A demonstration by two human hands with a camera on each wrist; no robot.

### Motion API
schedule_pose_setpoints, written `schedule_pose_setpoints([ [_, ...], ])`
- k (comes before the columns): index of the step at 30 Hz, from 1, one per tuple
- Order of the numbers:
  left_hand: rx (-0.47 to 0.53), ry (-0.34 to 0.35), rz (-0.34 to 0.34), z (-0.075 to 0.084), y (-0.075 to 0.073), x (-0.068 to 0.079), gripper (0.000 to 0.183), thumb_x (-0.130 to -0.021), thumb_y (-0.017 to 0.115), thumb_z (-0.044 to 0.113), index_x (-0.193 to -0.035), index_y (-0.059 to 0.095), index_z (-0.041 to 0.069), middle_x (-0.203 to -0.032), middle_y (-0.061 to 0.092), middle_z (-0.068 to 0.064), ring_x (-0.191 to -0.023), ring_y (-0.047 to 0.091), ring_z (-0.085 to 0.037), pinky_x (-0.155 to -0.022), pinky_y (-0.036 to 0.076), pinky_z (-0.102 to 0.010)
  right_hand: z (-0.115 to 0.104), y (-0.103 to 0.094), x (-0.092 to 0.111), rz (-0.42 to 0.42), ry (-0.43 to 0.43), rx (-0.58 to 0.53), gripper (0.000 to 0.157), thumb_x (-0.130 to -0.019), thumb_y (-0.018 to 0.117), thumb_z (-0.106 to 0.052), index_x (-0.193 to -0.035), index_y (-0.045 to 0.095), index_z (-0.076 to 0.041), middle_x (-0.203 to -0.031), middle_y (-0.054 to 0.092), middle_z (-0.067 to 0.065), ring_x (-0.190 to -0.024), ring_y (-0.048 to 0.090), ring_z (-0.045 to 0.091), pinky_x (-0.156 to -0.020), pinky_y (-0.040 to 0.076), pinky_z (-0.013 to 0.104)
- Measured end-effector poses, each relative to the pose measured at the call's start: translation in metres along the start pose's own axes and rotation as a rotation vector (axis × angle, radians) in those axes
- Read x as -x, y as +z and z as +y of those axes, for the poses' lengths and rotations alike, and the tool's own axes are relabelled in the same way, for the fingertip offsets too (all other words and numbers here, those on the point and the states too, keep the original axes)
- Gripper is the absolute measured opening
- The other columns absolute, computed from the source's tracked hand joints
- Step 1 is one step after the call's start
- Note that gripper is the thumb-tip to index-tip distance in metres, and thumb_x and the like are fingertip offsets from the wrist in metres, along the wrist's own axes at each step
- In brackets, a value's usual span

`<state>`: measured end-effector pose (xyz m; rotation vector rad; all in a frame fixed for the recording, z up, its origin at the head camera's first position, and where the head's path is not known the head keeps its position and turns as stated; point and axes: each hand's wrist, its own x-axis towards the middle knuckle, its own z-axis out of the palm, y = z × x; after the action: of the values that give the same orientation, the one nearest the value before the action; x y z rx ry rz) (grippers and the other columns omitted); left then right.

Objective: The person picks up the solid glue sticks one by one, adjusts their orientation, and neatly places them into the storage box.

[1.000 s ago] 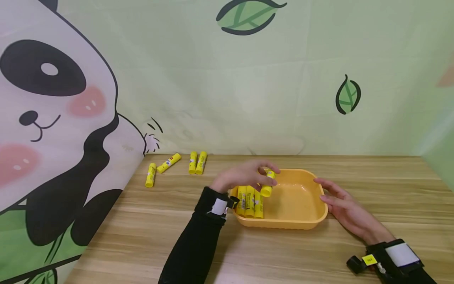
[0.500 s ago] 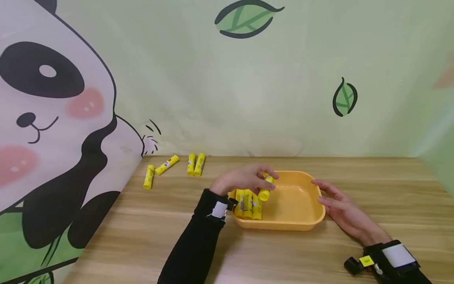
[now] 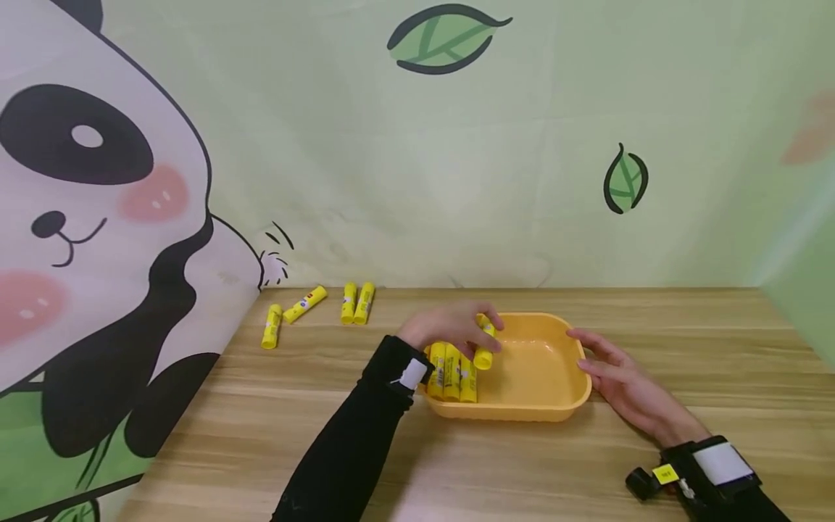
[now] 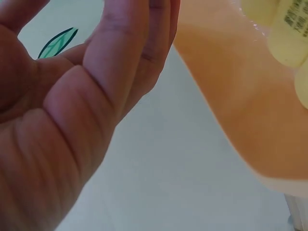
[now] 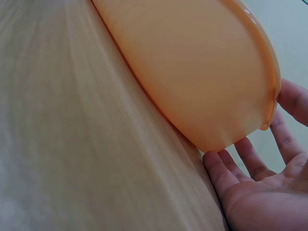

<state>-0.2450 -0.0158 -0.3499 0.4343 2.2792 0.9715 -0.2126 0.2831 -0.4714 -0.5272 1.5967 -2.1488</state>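
Tabletop (image 3: pixel 515 471) — 1 tube (image 3: pixel 483 359) in left hand (image 3: pixel 446 326)

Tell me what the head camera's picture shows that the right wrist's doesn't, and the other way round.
Only the head view: the left hand holding a yellow tube, three tubes in the tray, four others on the table, and the panda behind.

Only the right wrist view: a close look at fingertips below the rim, against the tray's outside.

Both: the tray, the table and the right hand.
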Motion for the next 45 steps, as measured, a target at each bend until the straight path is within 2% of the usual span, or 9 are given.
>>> schedule_pose_setpoints([
  [8,-0.086,-0.087,-0.037,0.003,0.008,-0.009,0.041,-0.085,0.075,0.022,-0.118,0.057,0.006,-0.094,0.061,-0.009,-0.070,0.063,-0.023,-0.069,0.055,-0.027,0.000,-0.002,-0.001,-0.001,0.000,-0.003,0.050,-0.102,0.041,-0.004,-0.149,0.025,-0.004,-0.152,0.015,0.010,-0.126,0.044,0.016,-0.095,0.045,0.027],
  [19,-0.128,-0.180,-0.027,0.015,0.012,-0.011,0.035,-0.084,0.075,0.021,-0.110,0.059,0.007,-0.094,0.059,-0.008,-0.074,0.063,-0.022,-0.070,0.055,-0.027,0.002,0.001,-0.001,-0.001,-0.007,-0.017,0.049,-0.101,0.042,-0.004,-0.148,0.027,-0.004,-0.150,0.018,0.009,-0.125,0.045,0.017,-0.095,0.046,0.028],
  [28,-0.154,-0.226,-0.036,0.015,0.018,-0.019,0.031,-0.082,0.077,0.018,-0.106,0.059,0.007,-0.097,0.060,-0.008,-0.076,0.064,-0.023,-0.071,0.056,-0.029,0.001,0.000,0.000,-0.007,-0.013,-0.013,0.048,-0.102,0.042,-0.004,-0.148,0.029,-0.005,-0.150,0.019,0.008,-0.126,0.044,0.017,-0.096,0.045,0.027],
  [40,-0.226,-0.258,0.033,0.024,0.028,-0.016,0.032,-0.078,0.080,0.016,-0.102,0.060,0.010,-0.097,0.058,-0.009,-0.077,0.063,-0.027,-0.070,0.056,-0.030,-0.001,-0.001,-0.002,-0.010,-0.018,-0.020,0.050,-0.101,0.042,-0.004,-0.149,0.027,-0.004,-0.150,0.018,0.009,-0.126,0.045,0.017,-0.095,0.046,0.028],
  [45,-0.283,-0.304,0.051,0.026,0.032,-0.018,0.031,-0.078,0.081,0.018,-0.099,0.060,0.011,-0.092,0.059,-0.007,-0.069,0.061,-0.024,-0.060,0.054,-0.027,0.000,-0.001,-0.001,0.007,-0.004,-0.018,0.050,-0.101,0.043,-0.005,-0.149,0.029,-0.006,-0.151,0.017,0.008,-0.127,0.043,0.017,-0.095,0.045,0.027],
])
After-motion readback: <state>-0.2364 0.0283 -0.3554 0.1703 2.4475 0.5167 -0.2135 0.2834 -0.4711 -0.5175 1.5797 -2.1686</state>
